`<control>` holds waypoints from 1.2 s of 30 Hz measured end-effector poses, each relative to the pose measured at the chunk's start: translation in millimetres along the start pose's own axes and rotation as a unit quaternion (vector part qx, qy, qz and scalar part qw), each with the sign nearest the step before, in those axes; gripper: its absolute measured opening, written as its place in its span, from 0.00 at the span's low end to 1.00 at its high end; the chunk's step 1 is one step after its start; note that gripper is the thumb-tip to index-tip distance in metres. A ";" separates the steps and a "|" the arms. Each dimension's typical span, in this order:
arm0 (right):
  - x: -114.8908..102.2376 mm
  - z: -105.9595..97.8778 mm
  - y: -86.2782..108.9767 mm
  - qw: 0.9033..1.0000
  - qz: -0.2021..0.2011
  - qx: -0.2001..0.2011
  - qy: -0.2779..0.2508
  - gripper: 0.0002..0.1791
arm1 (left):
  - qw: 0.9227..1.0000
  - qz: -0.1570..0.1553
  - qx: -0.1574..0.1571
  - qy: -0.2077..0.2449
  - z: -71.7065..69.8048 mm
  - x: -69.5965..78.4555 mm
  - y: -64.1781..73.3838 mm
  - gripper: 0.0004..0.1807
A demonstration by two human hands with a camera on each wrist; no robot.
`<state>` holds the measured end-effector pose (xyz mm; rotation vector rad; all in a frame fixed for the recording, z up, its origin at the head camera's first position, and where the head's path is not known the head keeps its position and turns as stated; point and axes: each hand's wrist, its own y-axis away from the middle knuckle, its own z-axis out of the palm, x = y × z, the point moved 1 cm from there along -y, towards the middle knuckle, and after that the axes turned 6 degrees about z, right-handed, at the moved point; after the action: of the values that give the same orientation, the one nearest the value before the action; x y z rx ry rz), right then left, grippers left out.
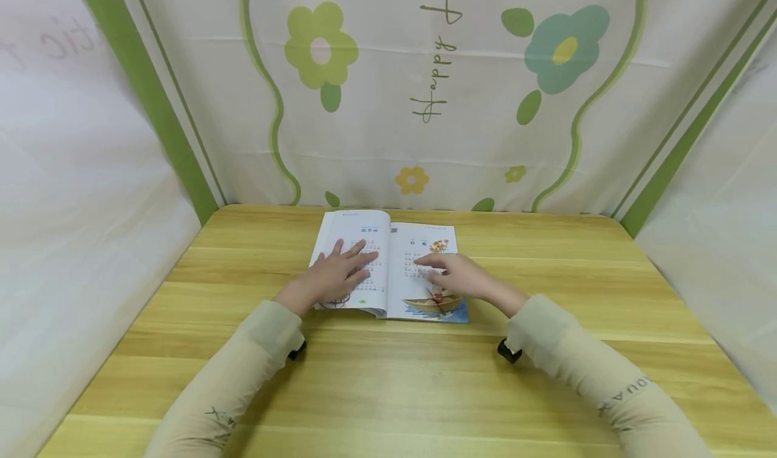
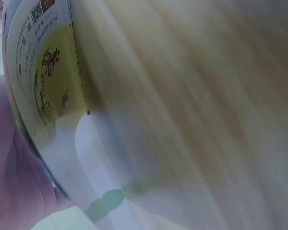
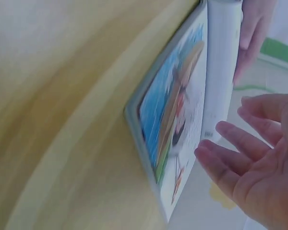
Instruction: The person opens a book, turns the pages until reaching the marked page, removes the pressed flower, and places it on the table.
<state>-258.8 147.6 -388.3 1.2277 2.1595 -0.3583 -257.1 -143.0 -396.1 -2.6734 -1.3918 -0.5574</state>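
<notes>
An open book (image 1: 397,296) with printed text and coloured pictures lies on the wooden table. Across its left page my left hand (image 1: 336,274) rests with fingers spread; in the left wrist view that hand (image 2: 17,167) shows at the left edge, beside the book's curved pages (image 2: 26,57). My right hand (image 1: 463,276) is over the right page, above a picture of a boat (image 1: 440,304). In the right wrist view, its loosely bent fingers (image 3: 225,165) stand apart from the page and hold nothing.
The wooden table (image 1: 388,384) stretches around the book. Behind it hangs a white cloth (image 1: 376,134) printed with flowers and lettering, and more cloth (image 1: 79,175) covers the sides. Dark wrist pieces (image 1: 508,351) show under the sleeves.
</notes>
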 end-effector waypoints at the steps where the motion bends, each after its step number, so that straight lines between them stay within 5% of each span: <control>1: 1.9 -2.4 0.7 1.000 0.006 0.009 -0.002 0.20 | 1.000 0.001 -0.001 0.003 -0.2 0.1 0.4 0.29; 8: 20.2 -12.6 -2.4 0.996 0.079 0.047 -0.023 0.15 | 1.000 -0.002 -0.007 0.012 -0.8 2.1 1.9 0.29; 23: 44.1 -13.1 -14.5 0.981 0.181 0.025 -0.058 0.09 | 1.000 -0.003 -0.009 0.008 3.7 -0.6 -1.8 0.30; 30: 47.4 -10.6 -21.0 0.983 0.182 0.017 0.016 0.14 | 1.000 -0.005 -0.008 0.007 5.3 -1.9 -2.3 0.30; 36: 46.0 -8.6 -25.2 0.984 0.176 0.018 0.026 0.10 | 1.000 -0.003 -0.010 0.013 4.7 -3.4 -0.5 0.30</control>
<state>-300.6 169.7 -412.5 1.6214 1.9343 -0.2171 -258.0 -144.2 -401.7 -2.6678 -1.3962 -0.6073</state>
